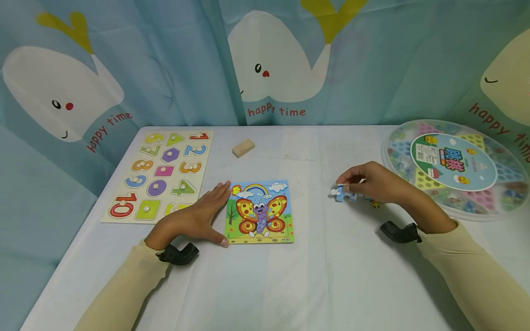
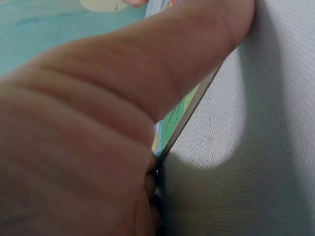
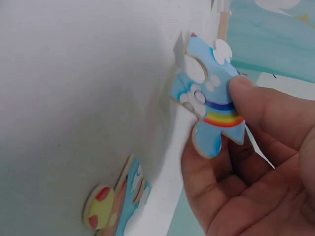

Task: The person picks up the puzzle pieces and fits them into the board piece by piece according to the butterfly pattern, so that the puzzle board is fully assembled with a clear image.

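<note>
My left hand lies with fingers spread at the left edge of a butterfly jigsaw puzzle. Its thumb reaches the near left corner and the fingertips the far left corner. The puzzle shows a butterfly under a rainbow. To the right of it, my right hand pinches a light blue puzzle piece between thumb and fingers, just over the table. White clouds and a strip of rainbow mark that piece. More puzzle pieces, blue, orange and yellow with red spots, lie on the table below the right hand, partly hidden by it in the head view.
A number and shape board lies left, partly behind the left hand. A small wooden block lies at the back. The round Chinese checkers box stands at the right, close to the right forearm. A blue whale-print curtain hangs behind the table.
</note>
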The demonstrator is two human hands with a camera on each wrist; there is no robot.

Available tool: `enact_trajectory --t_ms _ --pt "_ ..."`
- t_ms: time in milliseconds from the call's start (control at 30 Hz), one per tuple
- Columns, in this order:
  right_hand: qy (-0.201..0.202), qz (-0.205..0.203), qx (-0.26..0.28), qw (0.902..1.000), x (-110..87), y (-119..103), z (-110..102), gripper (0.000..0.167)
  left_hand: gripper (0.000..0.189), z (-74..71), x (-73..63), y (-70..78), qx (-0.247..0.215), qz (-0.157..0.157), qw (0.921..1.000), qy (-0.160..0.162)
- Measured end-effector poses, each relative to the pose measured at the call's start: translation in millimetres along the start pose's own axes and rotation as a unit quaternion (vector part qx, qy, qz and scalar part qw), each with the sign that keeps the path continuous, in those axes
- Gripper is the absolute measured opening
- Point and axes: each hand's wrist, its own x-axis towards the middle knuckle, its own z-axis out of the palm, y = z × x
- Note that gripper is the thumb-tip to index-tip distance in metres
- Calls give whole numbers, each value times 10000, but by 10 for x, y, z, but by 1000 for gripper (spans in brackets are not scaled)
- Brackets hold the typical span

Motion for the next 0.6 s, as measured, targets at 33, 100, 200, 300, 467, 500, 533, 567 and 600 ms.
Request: enact_trajectory --t_ms 33,100,200,300,467,500,533,567,600 --pt "-26 -25 -11 10000 1 -7 -1 17 130 1 1 0 7 -3 10000 2" --pt "-88 -129 -50 9999 2 -23 -2 18 130 1 2 1 18 -9 10000 4" --pt "-164 -164 -49 9997 10 -50 1 20 130 1 8 6 6 12 10000 1" --pt "-156 -124 22 9998 40 -78 18 23 129 -3 7 9 -12 24 10000 -18" --pt "-40 -189 128 9997 125 -133 68 23 128 -8 -5 -1 1 36 10000 -23" --pt "-7 -171 137 9998 143 -145 77 23 128 -8 -7 -2 2 39 10000 -22" --pt "27 -150 121 9998 160 -161 86 23 128 -7 -7 -3 -1 47 10000 -14" --pt "57 -124 112 9998 178 -178 94 22 128 -6 -7 -3 -5 43 10000 -14" --pt "80 -97 112 9999 195 -195 103 23 128 -5 -6 -4 -10 44 10000 -10"
